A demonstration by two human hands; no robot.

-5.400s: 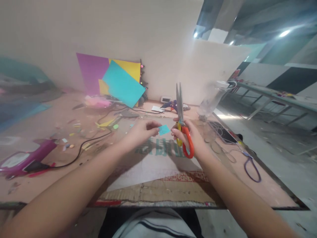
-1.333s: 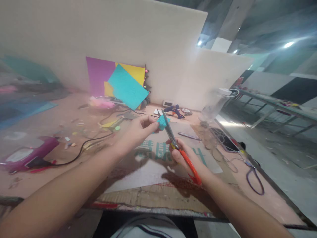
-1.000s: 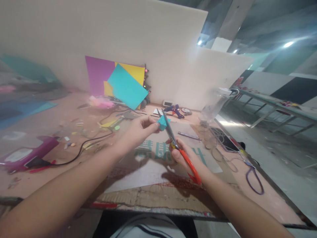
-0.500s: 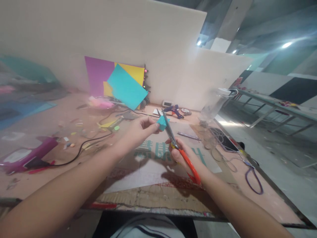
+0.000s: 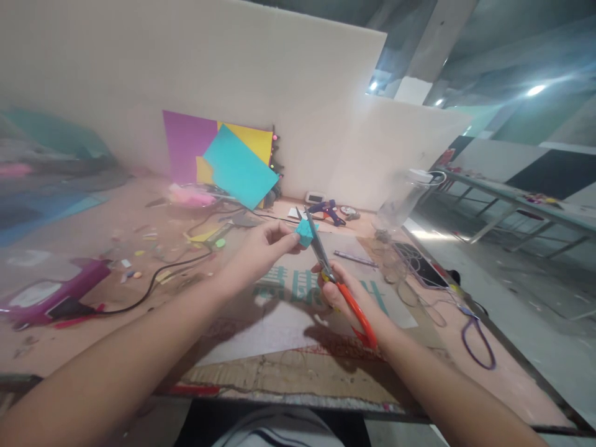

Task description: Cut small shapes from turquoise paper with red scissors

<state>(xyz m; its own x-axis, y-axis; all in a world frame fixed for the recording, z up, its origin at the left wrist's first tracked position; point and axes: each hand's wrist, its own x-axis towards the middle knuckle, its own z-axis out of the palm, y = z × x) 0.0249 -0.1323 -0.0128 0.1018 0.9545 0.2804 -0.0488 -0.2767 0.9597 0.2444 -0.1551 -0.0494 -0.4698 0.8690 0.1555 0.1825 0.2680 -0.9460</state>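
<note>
Between the thumb and fingers of my left hand [image 5: 274, 244] is a small turquoise piece [image 5: 304, 232], perhaps paper or foam, held above the table. My right hand [image 5: 342, 287] grips a pair of scissors [image 5: 358, 316] with orange-red handles. Their blades point away from me and are parted, with the turquoise piece at or between them; I cannot tell whether they touch it. Beneath both hands lies a pale sheet [image 5: 395, 310] printed with large green characters, partly covered by my hands and their shadows.
At left lies a purple glue gun [image 5: 69, 292] with a black cord. A dark blue glue gun [image 5: 328, 212] rests at the back. Purple, yellow and turquoise sheets [image 5: 242, 167] lean against the white board. A clear jar [image 5: 400, 198] and a phone-like dark slab [image 5: 421, 266] stand and lie right.
Both hands keep nearly the same pose, the turquoise piece and the scissors still in them. The view has shifted very slightly.
</note>
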